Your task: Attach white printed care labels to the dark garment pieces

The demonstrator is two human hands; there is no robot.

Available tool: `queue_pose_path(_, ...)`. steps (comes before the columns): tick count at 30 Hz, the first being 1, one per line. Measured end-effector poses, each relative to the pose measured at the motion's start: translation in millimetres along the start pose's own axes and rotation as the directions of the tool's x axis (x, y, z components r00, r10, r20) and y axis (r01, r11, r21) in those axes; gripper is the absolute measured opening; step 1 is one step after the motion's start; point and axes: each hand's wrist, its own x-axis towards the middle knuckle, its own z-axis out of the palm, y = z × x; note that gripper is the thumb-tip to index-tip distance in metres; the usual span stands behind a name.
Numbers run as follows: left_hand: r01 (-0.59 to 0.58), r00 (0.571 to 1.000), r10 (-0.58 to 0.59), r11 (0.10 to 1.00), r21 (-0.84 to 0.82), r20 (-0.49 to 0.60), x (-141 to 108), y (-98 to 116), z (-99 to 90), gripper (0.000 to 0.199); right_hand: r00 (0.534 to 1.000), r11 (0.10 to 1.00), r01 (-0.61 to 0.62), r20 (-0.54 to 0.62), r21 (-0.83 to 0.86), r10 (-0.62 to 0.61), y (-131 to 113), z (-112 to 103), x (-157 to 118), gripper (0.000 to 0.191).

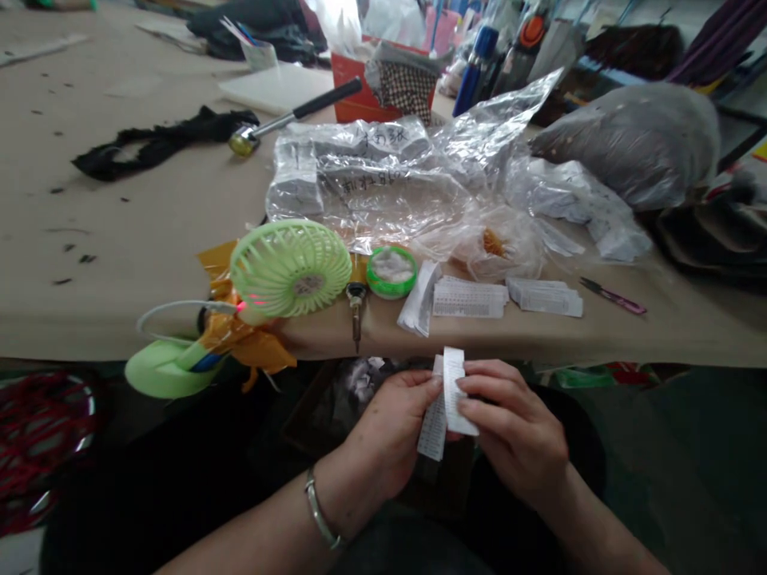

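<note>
Below the table's front edge, my left hand (389, 427) and my right hand (515, 431) together pinch a small stack of white printed paper labels (447, 399). The labels stand upright between my fingertips, over my dark lap. A silver bangle (320, 511) circles my left wrist. More white label stacks (470, 298) lie on the table edge just above my hands.
A green desk fan (291, 267) taped with yellow tape hangs at the beige table's (120, 231) front edge. A green tape roll (391, 271), a key (356, 307), crumpled plastic bags (383, 184), a hammer (288, 120), small snips (611, 295) and black fabric (156, 144) lie around.
</note>
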Motion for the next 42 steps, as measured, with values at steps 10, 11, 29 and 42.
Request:
queue_pose_path(10, -0.083, 0.995, 0.076, 0.989, -0.125, -0.061, -2, -1, -9.5, 0.007, 0.981, 0.993, 0.111, 0.167, -0.04, -0.103, -9, 25, -1, 0.018)
queue_pose_path(11, -0.085, 0.995, 0.078, 0.988, -0.13, -0.061, -2, -1, -9.9, 0.007, 0.98, 0.993, 0.108, 0.174, -0.042, -0.099, -10, 24, -1, 0.019)
queue_pose_path(29, 0.023, 1.0, -0.023, 1.0, -0.02, -0.016, -12, 2, -14.2, 0.016, 0.934, 0.897, -0.352, 0.038, 0.267, 0.355, -5, 21, -2, 0.022)
queue_pose_path(42, 0.101, 0.99, -0.107, 0.993, 0.064, 0.093, -21, 0, -18.0, 0.02, 0.664, 0.387, -0.701, 0.351, 0.599, 0.66, 1, 36, 13, 0.014)
